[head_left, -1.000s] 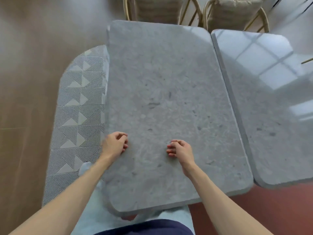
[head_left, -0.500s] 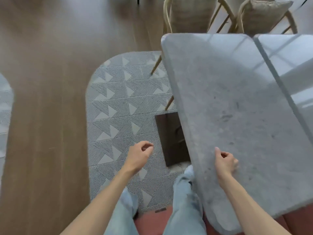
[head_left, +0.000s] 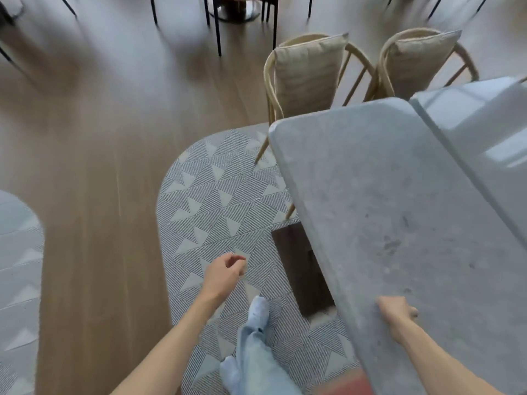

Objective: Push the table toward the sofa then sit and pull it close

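The grey stone table [head_left: 399, 209] fills the right side of the head view, its long left edge running diagonally over its dark base plate [head_left: 299, 266]. My right hand [head_left: 396, 312] rests on the tabletop just inside that edge, fingers curled into a loose fist. My left hand [head_left: 225, 269] hangs in the air over the patterned rug [head_left: 214, 201], left of the table, fingers curled and holding nothing. A strip of the red sofa seat [head_left: 342, 386] shows blurred at the bottom, under the table's near corner. My jeans-clad legs [head_left: 256, 346] stretch out onto the rug.
A second, glossy grey table [head_left: 484, 132] butts against the far right side. Two rattan chairs with beige cushions [head_left: 308, 75] [head_left: 422, 61] stand at the table's far end. Wooden floor [head_left: 85, 166] lies left of the rug, with another rug [head_left: 17, 266] at the left edge. Dark chair legs [head_left: 218, 29] stand farther back.
The view has swung left, so the table now sits to the right. My left hand has come off the tabletop and hangs over the rug. My right hand stays on the table near its left edge.
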`<action>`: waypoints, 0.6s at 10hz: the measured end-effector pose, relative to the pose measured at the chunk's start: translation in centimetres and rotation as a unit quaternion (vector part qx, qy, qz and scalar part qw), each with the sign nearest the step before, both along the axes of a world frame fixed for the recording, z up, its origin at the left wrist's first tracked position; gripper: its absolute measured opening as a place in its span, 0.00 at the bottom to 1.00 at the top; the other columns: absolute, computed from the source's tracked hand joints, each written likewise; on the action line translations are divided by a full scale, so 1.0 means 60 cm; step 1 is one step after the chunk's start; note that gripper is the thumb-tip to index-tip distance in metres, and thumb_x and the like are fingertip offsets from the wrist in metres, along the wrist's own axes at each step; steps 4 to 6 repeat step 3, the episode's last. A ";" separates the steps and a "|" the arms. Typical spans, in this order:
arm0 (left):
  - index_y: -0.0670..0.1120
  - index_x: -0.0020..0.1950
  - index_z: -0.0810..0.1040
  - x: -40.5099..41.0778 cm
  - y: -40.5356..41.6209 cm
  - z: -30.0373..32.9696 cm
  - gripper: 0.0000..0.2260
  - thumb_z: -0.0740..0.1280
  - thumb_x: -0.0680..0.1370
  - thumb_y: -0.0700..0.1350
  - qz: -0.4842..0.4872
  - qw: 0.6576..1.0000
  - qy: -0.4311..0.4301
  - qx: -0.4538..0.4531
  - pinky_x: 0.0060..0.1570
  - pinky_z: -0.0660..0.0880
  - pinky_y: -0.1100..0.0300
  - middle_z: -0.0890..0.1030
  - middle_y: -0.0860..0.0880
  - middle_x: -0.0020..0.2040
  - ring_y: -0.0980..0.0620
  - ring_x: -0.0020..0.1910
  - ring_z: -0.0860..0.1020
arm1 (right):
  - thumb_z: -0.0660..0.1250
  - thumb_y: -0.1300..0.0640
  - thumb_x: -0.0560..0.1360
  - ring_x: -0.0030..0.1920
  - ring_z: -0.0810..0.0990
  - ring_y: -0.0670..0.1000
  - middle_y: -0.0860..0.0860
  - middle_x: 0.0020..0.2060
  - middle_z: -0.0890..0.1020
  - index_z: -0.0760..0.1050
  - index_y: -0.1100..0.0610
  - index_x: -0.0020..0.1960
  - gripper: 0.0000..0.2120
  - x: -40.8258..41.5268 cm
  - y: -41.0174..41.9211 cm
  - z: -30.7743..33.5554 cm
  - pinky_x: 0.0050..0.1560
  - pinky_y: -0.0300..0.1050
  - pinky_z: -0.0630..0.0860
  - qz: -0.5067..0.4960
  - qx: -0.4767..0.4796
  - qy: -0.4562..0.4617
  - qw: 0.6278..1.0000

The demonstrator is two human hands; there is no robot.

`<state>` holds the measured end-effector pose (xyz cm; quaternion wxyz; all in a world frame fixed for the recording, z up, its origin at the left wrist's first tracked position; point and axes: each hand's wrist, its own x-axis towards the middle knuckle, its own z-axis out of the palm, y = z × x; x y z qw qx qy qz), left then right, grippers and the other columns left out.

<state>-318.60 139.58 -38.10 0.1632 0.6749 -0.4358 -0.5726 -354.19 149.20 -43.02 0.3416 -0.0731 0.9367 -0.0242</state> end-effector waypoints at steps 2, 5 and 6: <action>0.46 0.50 0.83 0.027 -0.195 0.069 0.06 0.66 0.80 0.41 -0.009 0.999 0.011 -0.042 0.48 0.79 0.57 0.86 0.46 0.45 0.46 0.48 0.84 | 0.63 0.61 0.78 0.57 0.74 0.59 0.62 0.55 0.76 0.75 0.69 0.61 0.16 -0.013 -0.111 0.010 0.60 0.49 0.68 -0.023 -0.038 -0.087 0.995; 0.44 0.50 0.83 0.042 -0.284 0.094 0.06 0.65 0.80 0.40 0.015 0.997 0.021 -0.074 0.48 0.79 0.55 0.86 0.44 0.45 0.43 0.48 0.84 | 0.64 0.62 0.77 0.44 0.77 0.60 0.60 0.42 0.78 0.76 0.63 0.47 0.04 -0.010 -0.187 0.020 0.47 0.50 0.71 -0.044 -0.147 -0.116 0.981; 0.44 0.50 0.83 0.042 -0.284 0.094 0.06 0.65 0.80 0.40 0.015 0.997 0.021 -0.074 0.48 0.79 0.55 0.86 0.44 0.45 0.43 0.48 0.84 | 0.64 0.62 0.77 0.44 0.77 0.60 0.60 0.42 0.78 0.76 0.63 0.47 0.04 -0.010 -0.187 0.020 0.47 0.50 0.71 -0.044 -0.147 -0.116 0.981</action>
